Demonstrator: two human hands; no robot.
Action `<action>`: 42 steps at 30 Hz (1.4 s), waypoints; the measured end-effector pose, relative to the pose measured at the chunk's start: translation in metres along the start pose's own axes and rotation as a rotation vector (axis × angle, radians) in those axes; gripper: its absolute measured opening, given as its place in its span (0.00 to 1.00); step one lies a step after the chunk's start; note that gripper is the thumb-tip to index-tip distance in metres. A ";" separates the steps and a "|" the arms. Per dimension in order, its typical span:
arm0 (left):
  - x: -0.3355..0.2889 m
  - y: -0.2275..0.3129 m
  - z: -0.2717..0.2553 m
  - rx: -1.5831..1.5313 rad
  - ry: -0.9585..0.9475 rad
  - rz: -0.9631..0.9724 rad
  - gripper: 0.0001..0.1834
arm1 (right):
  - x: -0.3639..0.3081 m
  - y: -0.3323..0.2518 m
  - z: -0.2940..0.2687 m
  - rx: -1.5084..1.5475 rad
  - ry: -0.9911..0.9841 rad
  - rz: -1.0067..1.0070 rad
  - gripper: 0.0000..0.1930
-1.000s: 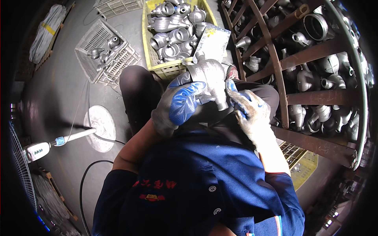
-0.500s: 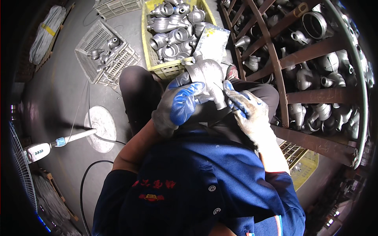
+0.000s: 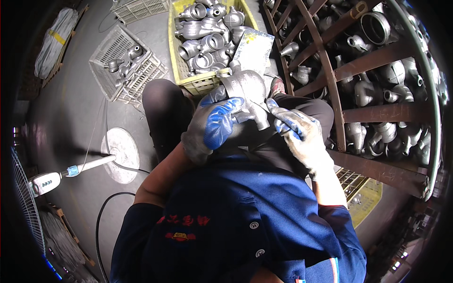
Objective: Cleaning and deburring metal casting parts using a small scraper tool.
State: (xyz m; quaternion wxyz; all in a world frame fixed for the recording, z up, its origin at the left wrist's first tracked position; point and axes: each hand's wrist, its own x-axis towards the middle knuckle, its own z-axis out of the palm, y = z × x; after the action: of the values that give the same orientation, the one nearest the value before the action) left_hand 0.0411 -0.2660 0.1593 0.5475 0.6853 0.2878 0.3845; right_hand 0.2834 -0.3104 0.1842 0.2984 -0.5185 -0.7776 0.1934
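In front of my lap, a silver-grey metal casting (image 3: 249,88) with a rounded body and short pipe stubs is tilted, one stub pointing down toward me. My left hand (image 3: 218,123), in a grey glove with blue coating, is closed around its left side. To the right of the casting, my right hand (image 3: 297,129), gloved the same way, has its fingers curled together, with the fingertips close to the lower stub. A thin, slender thing seems to run from these fingers to the casting; its kind is too small to tell.
A yellow crate (image 3: 177,56) full of similar castings stands ahead, with a metal plate (image 3: 255,49) leaning at its corner. At left are a grey crate (image 3: 106,63) holding a few castings and a fan stand (image 3: 120,155). A rusty rack (image 3: 330,78) with many castings fills the right.
My right hand has shifted slightly, its fingertips moving a little up and left along the casting. My left hand and the casting have stayed almost in place.
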 end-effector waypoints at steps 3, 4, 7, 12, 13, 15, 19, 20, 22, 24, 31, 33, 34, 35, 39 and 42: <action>0.003 -0.002 -0.003 0.193 -0.021 0.186 0.21 | 0.006 -0.013 -0.004 0.078 0.017 0.146 0.15; 0.003 -0.001 -0.002 0.194 -0.020 0.185 0.21 | 0.005 -0.011 -0.003 0.079 0.017 0.145 0.15; 0.004 0.001 0.000 0.244 0.045 0.216 0.23 | 0.001 -0.005 -0.001 -0.048 -0.008 0.092 0.13; 0.005 -0.005 -0.006 0.236 -0.031 0.240 0.27 | 0.005 -0.011 -0.005 0.061 -0.006 0.146 0.14; 0.006 -0.004 -0.003 0.235 -0.032 0.240 0.27 | 0.003 -0.010 -0.004 0.061 -0.006 0.147 0.14; 0.007 0.000 0.002 -0.427 0.039 -0.152 0.28 | 0.001 -0.005 -0.002 -0.070 0.000 0.031 0.14; 0.008 -0.003 0.002 -0.712 0.096 -0.311 0.28 | 0.003 -0.009 -0.004 0.054 -0.051 0.158 0.14; 0.007 -0.007 0.000 -0.489 0.039 -0.215 0.28 | 0.001 -0.003 -0.001 0.086 -0.070 0.109 0.15; 0.005 -0.013 -0.001 -0.265 -0.017 -0.120 0.28 | -0.002 0.002 0.003 0.119 -0.089 0.061 0.16; 0.009 -0.008 0.002 -0.560 0.055 -0.285 0.27 | -0.001 -0.004 0.009 0.611 0.004 0.332 0.18; 0.006 -0.006 0.012 -0.027 0.108 0.013 0.17 | 0.030 -0.008 0.026 0.138 0.265 0.303 0.38; 0.008 -0.020 0.014 -0.296 0.114 -0.333 0.16 | 0.034 0.001 0.038 0.249 0.225 0.386 0.41; 0.005 -0.023 0.013 -0.296 0.114 -0.332 0.16 | 0.035 0.005 0.041 0.349 0.213 0.392 0.40; 0.005 -0.019 0.010 -0.074 0.103 -0.068 0.15 | 0.036 0.004 0.040 0.351 0.211 0.390 0.40; -0.002 -0.017 0.015 -0.319 0.208 -0.319 0.15 | 0.036 0.000 0.042 0.688 0.194 0.464 0.35; 0.013 -0.006 0.015 -0.480 0.115 -0.372 0.16 | 0.032 0.020 0.055 0.425 0.273 0.240 0.32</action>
State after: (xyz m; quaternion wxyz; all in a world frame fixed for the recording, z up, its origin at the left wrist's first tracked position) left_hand 0.0612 -0.2622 0.1548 0.7375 0.4490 0.3398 0.3730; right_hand 0.2516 -0.2732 0.1397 0.4776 -0.5540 -0.6050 0.3146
